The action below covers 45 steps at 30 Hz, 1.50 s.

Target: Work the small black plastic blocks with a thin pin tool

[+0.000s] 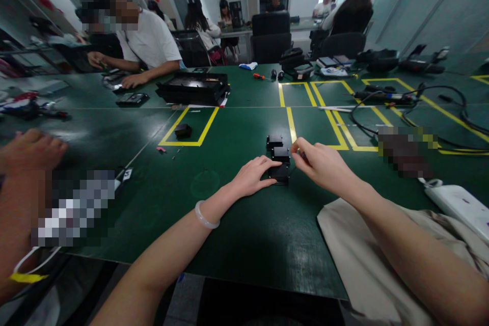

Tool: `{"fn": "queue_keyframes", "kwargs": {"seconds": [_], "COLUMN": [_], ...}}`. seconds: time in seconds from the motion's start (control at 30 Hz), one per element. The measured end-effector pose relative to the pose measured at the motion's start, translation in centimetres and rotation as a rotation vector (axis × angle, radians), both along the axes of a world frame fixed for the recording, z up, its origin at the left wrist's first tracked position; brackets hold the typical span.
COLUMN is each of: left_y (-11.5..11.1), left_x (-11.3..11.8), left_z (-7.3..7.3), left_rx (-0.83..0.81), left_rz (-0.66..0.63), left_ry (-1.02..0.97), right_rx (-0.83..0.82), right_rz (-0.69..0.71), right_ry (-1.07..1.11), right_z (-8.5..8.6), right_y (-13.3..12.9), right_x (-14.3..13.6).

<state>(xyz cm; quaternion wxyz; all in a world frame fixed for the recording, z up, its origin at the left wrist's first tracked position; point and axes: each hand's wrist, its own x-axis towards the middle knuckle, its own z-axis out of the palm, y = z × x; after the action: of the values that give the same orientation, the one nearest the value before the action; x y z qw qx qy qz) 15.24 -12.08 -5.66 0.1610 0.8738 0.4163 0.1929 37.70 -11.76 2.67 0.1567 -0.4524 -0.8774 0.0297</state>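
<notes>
Your left hand [254,175] is lying flat, fingers spread, on the nearest of 3 small matte black plastic blocks [280,173] on the smooth green table [237,234], while your right hand [321,163] is pinching something too small to tell beside them.

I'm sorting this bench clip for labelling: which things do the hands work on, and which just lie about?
In hand:
- left hand resting on the nearest small black block
- right hand pinching beside the middle block
- third block in the same row

Lying about:
- black part in the yellow square
- black tray
- orange screwdriver
- cables
</notes>
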Motion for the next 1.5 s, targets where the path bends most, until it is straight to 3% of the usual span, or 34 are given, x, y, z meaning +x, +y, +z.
{"fn": "queue_keyframes", "kwargs": {"seconds": [1.5], "left_y": [0.00], "left_x": [-0.08], "left_z": [0.03], "left_rx": [0.004], "left_rz": [0.004], "left_ry": [0.015], "right_rx": [-0.013], "right_rz": [0.023], "right_ry": [0.022], "right_z": [-0.06], "right_y": [-0.05], "right_x": [-0.02]}}
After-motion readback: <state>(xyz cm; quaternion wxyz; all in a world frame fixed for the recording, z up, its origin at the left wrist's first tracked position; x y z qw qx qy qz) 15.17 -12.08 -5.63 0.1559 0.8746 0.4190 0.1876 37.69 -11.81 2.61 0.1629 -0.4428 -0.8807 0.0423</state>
